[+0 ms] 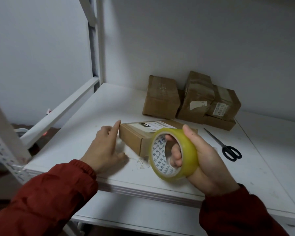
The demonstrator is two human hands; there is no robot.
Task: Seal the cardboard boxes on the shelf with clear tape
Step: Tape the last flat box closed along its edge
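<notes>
A small flat cardboard box [134,135] with a white shipping label on its lid lies on the white shelf [85,130], near the front edge and between the two hands. The left hand [106,145] rests on the shelf just left of this box. Its index finger is stretched out straight, with the tip touching the box's far left corner, and it grips nothing. The right hand [204,160] holds a roll of clear tape [188,147] upright in front of the box's right end. Its fingers are hooked through the printed cardboard core and the thumb is pressed over the yellowish outer winding. The roll hides the near right part of the box.

Small pale scraps [140,163] litter the shelf just in front of the box. A pair of black-handled scissors [222,143] lies closed on the shelf to the right of the right hand, with the blades pointing away towards the back.

Further back, against the wall, stands a group of taped brown parcels. A single parcel [162,97] is on the left. Beside it is a taller one [197,97] with a torn white label. A third [225,104] leans on top of a low flat box [220,122]. Both arms wear red sleeves [46,198]. A white perforated shelf upright [8,130] crosses the left foreground.
</notes>
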